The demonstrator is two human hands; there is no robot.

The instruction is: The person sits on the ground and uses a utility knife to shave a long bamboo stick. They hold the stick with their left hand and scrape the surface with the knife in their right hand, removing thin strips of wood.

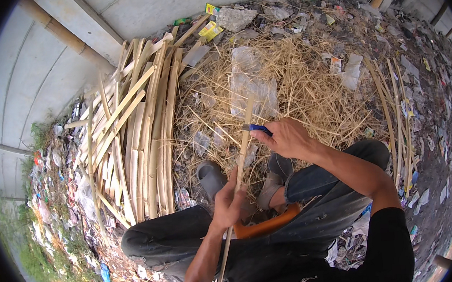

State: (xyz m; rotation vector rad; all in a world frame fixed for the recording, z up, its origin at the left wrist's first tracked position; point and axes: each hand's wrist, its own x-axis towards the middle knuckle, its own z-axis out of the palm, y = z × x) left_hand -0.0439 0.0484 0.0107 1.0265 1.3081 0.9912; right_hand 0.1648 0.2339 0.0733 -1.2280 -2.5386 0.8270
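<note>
A long, thin bamboo strip (pixel 242 153) slants from below my lap up and away, past my shins. My left hand (pixel 228 206) is closed around its middle, between my knees. Farther up the strip, my right hand (pixel 289 140) grips a small blue-handled knife (pixel 260 130). Its short dark blade lies across the strip, touching it a little below the far end. Most of the handle is hidden in my right fist. Loose bamboo shavings (pixel 307 88) cover the ground beyond both hands.
A stack of split bamboo strips (pixel 145 142) lies on the left. A few thin strips (pixel 391 116) lie on the right. An orange curved piece (pixel 271 223) sits between my legs. Beyond stand a grey wall (pixel 165 4) and a stone chunk (pixel 235 18). Litter is scattered around.
</note>
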